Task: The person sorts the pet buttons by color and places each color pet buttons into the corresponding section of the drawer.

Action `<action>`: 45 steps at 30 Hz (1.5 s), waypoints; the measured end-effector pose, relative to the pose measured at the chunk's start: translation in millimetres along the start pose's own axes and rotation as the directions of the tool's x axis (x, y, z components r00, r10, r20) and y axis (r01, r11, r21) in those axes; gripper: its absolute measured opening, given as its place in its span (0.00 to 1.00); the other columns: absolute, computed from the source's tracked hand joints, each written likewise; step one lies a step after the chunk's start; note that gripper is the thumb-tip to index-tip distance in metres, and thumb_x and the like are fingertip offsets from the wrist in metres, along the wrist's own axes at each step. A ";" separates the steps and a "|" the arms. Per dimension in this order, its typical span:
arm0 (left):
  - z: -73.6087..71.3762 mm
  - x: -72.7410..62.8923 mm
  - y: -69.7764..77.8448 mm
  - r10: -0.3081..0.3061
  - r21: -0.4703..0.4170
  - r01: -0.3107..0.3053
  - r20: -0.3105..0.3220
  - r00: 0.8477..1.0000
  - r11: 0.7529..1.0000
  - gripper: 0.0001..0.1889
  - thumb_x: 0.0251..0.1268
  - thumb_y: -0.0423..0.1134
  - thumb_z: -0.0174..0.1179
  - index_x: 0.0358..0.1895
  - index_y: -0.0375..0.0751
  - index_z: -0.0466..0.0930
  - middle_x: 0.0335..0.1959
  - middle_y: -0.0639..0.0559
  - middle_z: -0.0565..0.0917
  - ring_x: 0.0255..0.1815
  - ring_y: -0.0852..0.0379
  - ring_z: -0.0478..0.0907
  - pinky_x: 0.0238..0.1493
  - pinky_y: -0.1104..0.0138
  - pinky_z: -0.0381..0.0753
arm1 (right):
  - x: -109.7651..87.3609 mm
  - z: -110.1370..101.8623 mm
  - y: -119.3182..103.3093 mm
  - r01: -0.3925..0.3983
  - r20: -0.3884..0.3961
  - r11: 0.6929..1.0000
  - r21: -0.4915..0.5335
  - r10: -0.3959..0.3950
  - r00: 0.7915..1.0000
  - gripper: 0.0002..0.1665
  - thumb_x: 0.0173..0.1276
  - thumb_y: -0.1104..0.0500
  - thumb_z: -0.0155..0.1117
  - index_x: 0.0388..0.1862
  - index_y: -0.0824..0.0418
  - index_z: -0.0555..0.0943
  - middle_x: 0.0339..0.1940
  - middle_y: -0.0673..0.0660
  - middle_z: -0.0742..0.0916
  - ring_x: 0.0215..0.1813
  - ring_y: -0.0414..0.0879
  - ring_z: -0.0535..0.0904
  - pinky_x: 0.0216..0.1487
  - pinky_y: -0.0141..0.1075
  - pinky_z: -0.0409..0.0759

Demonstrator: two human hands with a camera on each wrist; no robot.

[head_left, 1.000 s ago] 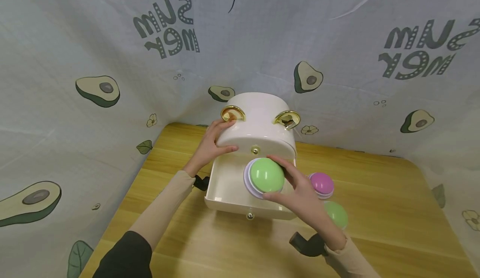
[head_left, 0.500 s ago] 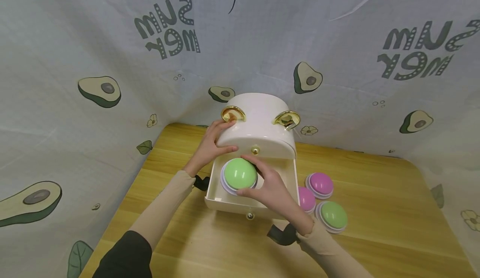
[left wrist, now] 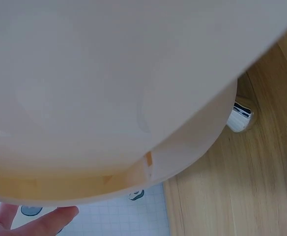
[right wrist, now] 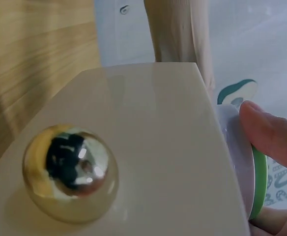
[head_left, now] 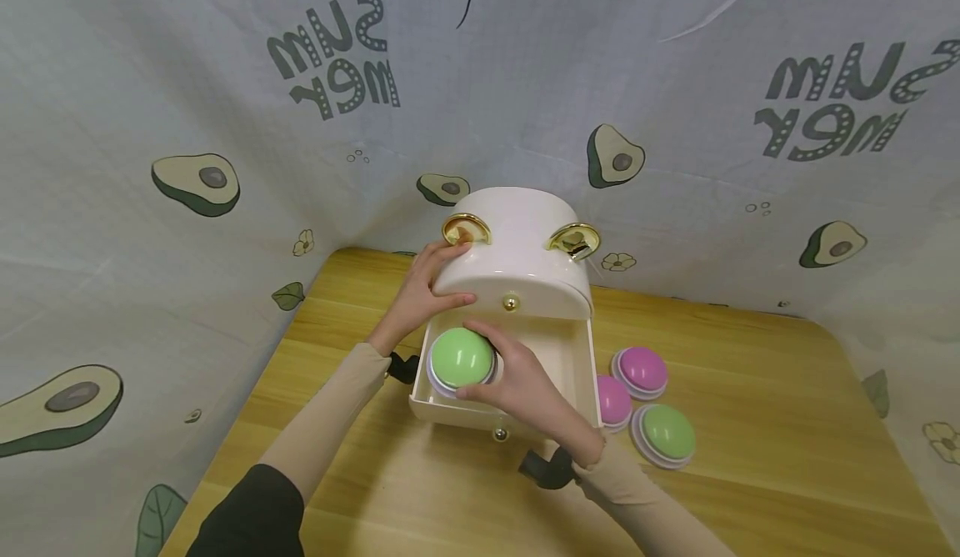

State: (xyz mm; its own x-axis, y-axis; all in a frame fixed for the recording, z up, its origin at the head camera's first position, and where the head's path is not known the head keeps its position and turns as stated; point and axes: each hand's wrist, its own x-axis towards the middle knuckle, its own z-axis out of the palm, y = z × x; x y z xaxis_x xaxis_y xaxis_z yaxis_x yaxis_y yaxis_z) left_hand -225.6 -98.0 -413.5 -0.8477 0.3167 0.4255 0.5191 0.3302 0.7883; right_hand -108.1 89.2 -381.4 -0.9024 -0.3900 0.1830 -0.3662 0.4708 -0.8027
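Note:
A glossy white drawer box (head_left: 517,244) with two gold ear-shaped trims stands at the back of the table. Its lower drawer (head_left: 551,353) is pulled out. My left hand (head_left: 420,290) holds the box's left upper side, thumb on the front face and fingers on top. At the drawer's left end, my right hand (head_left: 525,382) grips a round green-domed piece (head_left: 461,358) with a pale lilac base, thumb and fingers around its rim. In the right wrist view, the drawer's front wall (right wrist: 153,142) partly hides the piece's lilac base (right wrist: 239,157).
Two pink-domed pieces (head_left: 642,368) and another green-domed piece (head_left: 667,432) lie on the wooden table (head_left: 765,398) right of the drawer. A gold knob (head_left: 500,434) juts from the drawer front. An avocado-print cloth (head_left: 525,90) hangs behind.
My right hand has carried the green-domed piece leftward across the drawer to its left end. The pink piece beside the drawer has come into view. My left hand has stayed put.

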 end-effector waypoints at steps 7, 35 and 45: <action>0.0 0.1 0.6 -0.003 0.001 0.003 0.003 1.000 1.000 0.38 0.50 0.38 0.74 0.68 0.53 0.68 0.66 0.52 0.65 0.63 0.52 0.59 0.56 0.52 0.65 | -0.7 2.7 1.7 0.012 0.049 1.000 0.005 -0.012 0.999 0.49 0.45 0.58 0.81 0.67 0.63 0.70 0.59 0.59 0.78 0.57 0.53 0.75 0.57 0.49 0.72; 0.5 0.6 0.4 -0.049 -0.020 0.049 0.008 0.999 0.999 0.38 0.51 0.39 0.73 0.68 0.55 0.68 0.67 0.55 0.64 0.64 0.53 0.58 0.55 0.51 0.67 | -7.3 -9.4 10.0 0.104 0.056 0.973 0.204 -0.118 0.991 0.35 0.60 0.64 0.70 0.66 0.63 0.71 0.64 0.57 0.77 0.67 0.50 0.68 0.66 0.44 0.63; 0.9 -0.1 -0.1 -0.066 -0.030 0.066 0.004 0.998 0.997 0.37 0.51 0.39 0.73 0.68 0.54 0.69 0.67 0.54 0.64 0.64 0.52 0.57 0.56 0.50 0.66 | -27.2 -49.6 10.0 0.117 -0.078 0.943 0.313 -0.097 0.992 0.32 0.62 0.70 0.66 0.66 0.65 0.70 0.65 0.59 0.75 0.67 0.47 0.68 0.66 0.33 0.61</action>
State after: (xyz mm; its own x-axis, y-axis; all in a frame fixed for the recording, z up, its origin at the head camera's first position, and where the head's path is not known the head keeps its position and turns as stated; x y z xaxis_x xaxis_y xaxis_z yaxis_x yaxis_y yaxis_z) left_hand -225.5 -97.2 -414.1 -0.8797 0.2978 0.3707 0.4584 0.3233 0.8279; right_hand -98.4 143.8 -366.3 -0.8775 -0.3711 0.3036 -0.3795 0.1504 -0.9129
